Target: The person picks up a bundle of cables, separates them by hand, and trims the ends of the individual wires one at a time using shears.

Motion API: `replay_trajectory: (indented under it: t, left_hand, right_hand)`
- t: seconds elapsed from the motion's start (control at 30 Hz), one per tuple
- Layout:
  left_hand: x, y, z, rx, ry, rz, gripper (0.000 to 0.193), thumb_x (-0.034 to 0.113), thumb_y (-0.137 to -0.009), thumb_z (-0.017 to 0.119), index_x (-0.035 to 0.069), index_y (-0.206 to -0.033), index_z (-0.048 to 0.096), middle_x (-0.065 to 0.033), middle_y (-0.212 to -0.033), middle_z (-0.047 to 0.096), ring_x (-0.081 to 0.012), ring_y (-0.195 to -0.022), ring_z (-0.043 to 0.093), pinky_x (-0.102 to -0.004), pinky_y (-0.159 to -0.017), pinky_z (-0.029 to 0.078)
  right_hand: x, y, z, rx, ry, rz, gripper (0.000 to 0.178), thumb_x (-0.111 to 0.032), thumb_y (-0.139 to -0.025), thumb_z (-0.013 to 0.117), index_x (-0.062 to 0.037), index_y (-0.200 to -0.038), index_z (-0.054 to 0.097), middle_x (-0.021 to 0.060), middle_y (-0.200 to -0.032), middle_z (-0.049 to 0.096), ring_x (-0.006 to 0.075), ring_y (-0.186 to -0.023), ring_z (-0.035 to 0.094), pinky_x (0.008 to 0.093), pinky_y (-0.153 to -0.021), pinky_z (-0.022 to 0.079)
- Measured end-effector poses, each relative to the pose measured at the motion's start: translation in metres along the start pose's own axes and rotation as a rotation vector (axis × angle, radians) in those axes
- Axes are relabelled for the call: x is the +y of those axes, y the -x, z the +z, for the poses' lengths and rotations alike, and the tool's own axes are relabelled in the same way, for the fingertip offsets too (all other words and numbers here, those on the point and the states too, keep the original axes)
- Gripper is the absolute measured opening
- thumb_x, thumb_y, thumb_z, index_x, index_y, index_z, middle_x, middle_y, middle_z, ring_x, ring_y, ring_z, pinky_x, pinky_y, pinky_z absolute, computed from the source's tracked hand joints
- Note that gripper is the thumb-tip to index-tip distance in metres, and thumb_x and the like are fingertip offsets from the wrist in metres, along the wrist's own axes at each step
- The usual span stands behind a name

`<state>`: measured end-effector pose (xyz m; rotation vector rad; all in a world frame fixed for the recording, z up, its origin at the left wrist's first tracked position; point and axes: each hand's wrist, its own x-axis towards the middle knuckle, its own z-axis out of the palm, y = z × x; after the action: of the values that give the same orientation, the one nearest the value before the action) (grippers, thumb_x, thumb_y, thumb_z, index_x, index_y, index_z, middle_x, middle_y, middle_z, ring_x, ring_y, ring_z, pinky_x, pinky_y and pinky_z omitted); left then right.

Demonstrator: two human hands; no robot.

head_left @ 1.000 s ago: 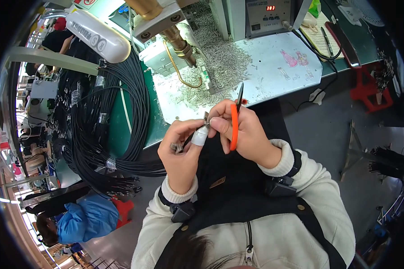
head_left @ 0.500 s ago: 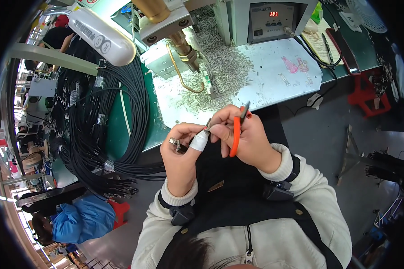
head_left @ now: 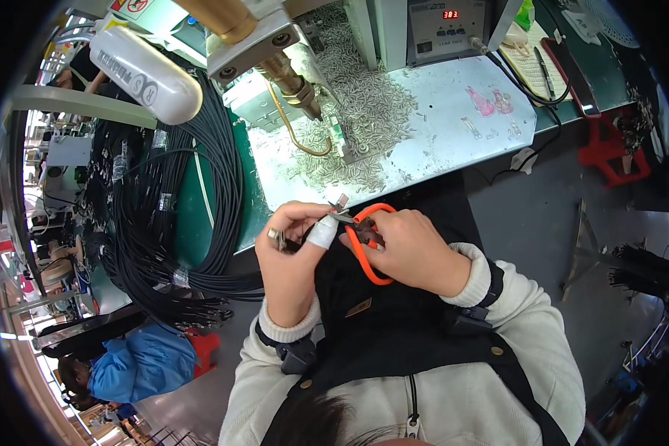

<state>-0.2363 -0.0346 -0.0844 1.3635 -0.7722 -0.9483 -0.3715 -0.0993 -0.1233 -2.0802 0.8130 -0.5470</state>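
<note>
My left hand (head_left: 286,238), its thumb wrapped in white tape, pinches a small metal plug (head_left: 340,201) that sticks up past the fingertips. A second silvery metal piece (head_left: 276,237) shows by the curled fingers, with something dark in the palm. My right hand (head_left: 412,249) is closed round orange-handled pliers (head_left: 360,256). Their jaws point left and meet the left fingertips just below the plug; whether they bite on it is too small to tell. Both hands are above my black apron (head_left: 394,327), in front of the bench edge.
A press head (head_left: 297,93) stands over a white plate (head_left: 446,111) strewn with many small metal pieces (head_left: 379,111). Left lies a thick coil of black cable (head_left: 230,178). A control box (head_left: 450,33), phone (head_left: 570,78) and notebook (head_left: 528,63) sit right. A person in blue (head_left: 141,364) is at lower left.
The pliers, earlier tucked upright in my right hand with their jaws pointing away, have swung round so the jaws reach the left fingertips. My left hand has shifted slightly left.
</note>
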Motion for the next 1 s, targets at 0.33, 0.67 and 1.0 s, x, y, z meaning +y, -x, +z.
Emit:
replay_trajectory:
  t: [0.33, 0.67, 1.0]
  left_hand:
    - [-0.019, -0.073, -0.009, -0.118, 0.306, -0.34, 0.009, 0.004, -0.079, 0.056, 0.003, -0.089, 0.056, 0.0041, -0.065, 0.046, -0.0001, -0.044, 0.027, -0.0166, -0.039, 0.018]
    - [-0.013, -0.093, -0.016, -0.157, 0.223, -0.415, 0.013, 0.005, -0.078, 0.059, 0.002, -0.09, 0.054, 0.0038, -0.061, 0.044, -0.0014, -0.042, 0.027, -0.0169, -0.037, 0.018]
    - [-0.014, -0.092, -0.017, -0.154, 0.165, -0.338, 0.011, 0.006, -0.076, 0.06, 0.004, -0.08, 0.05, 0.0037, -0.06, 0.042, -0.0016, -0.042, 0.028, -0.0176, -0.037, 0.018]
  right_hand:
    - [0.006, -0.024, -0.017, 0.118, -0.779, 0.335, 0.021, -0.017, -0.083, 0.057, 0.0012, -0.078, 0.049, 0.0033, -0.053, 0.05, 0.0089, -0.041, 0.047, 0.0224, -0.039, 0.038]
    - [0.018, -0.081, -0.023, 0.098, -0.526, 0.29, 0.018, -0.014, -0.084, 0.05, 0.0033, -0.089, 0.048, 0.0051, -0.065, 0.053, 0.0083, -0.044, 0.048, 0.0226, -0.039, 0.041]
    - [0.023, -0.083, -0.019, 0.114, -0.521, 0.224, 0.021, -0.014, -0.084, 0.049, 0.0027, -0.097, 0.049, 0.0056, -0.07, 0.055, 0.0087, -0.047, 0.049, 0.0233, -0.04, 0.043]
